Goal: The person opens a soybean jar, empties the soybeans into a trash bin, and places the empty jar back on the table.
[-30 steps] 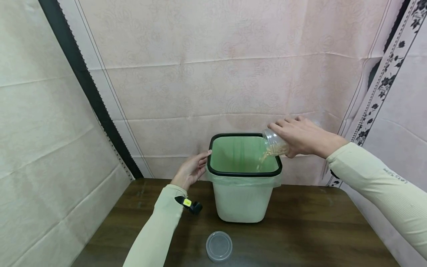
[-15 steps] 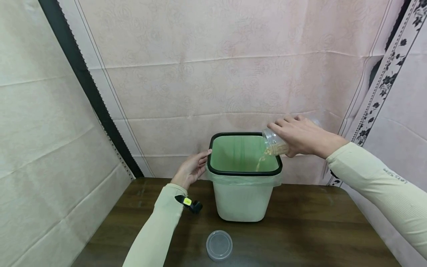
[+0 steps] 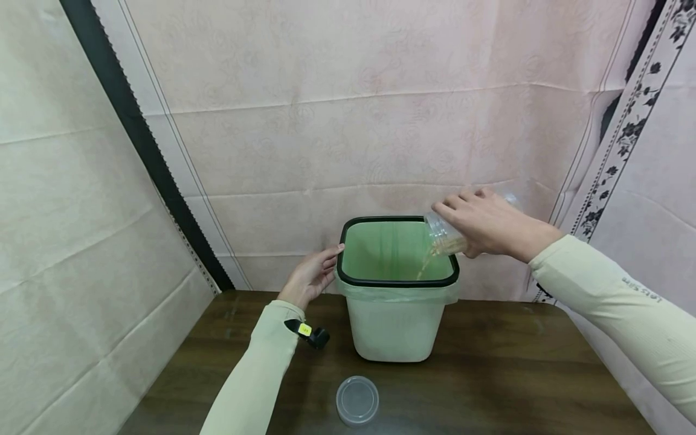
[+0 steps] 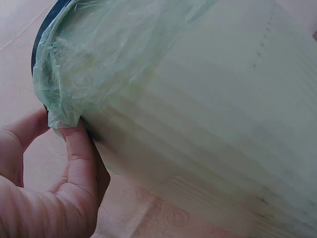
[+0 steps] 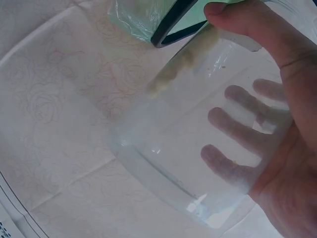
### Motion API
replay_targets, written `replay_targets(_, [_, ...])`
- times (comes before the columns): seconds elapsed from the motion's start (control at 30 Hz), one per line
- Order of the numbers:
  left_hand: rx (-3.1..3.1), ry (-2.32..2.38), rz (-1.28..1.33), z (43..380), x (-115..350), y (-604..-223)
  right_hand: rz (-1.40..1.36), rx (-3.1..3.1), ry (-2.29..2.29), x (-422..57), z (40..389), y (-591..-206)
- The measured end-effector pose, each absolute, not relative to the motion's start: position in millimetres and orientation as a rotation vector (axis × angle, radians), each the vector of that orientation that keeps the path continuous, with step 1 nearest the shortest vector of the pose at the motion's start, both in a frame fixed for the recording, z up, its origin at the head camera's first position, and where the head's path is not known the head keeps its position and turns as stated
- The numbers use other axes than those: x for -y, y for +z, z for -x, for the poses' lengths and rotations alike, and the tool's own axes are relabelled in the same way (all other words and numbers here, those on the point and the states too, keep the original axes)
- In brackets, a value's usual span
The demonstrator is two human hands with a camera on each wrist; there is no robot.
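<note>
My right hand (image 3: 486, 223) grips a clear plastic jar (image 5: 168, 139) tipped over the right rim of a pale green trash bin (image 3: 394, 326). Small pale yellow bits (image 3: 426, 261) stream from the jar's mouth into the bin, and more of them lie along the jar's lower side. A thin green bag lines the bin and folds over under its black rim (image 3: 399, 283). At the left side, my left hand (image 3: 311, 278) pinches the rim and the bag's edge (image 4: 67, 99) between thumb and fingers.
On the dark wooden table (image 3: 505, 362), a round clear lid (image 3: 357, 400) lies in front of the bin. A pale patterned cloth (image 3: 304, 151) hangs behind, close to the table's far edge.
The right hand and jar have shifted slightly left. The pouring stream has become thinner, with fewer bits left in the jar. My left hand and the bin stay in place.
</note>
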State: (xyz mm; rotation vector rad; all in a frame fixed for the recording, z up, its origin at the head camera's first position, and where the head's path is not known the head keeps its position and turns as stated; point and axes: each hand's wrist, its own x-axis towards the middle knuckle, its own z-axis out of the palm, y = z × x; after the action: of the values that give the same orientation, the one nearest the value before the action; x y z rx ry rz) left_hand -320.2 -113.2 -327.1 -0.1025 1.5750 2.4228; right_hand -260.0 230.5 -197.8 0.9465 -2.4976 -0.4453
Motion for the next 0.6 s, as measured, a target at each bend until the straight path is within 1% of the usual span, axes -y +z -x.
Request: replay_targets(0.6, [-1.567, 2.43, 0.09, 320.6, 113.2, -328.3, -0.939, 2.419, -0.552, -227.1, 258.2, -198.9])
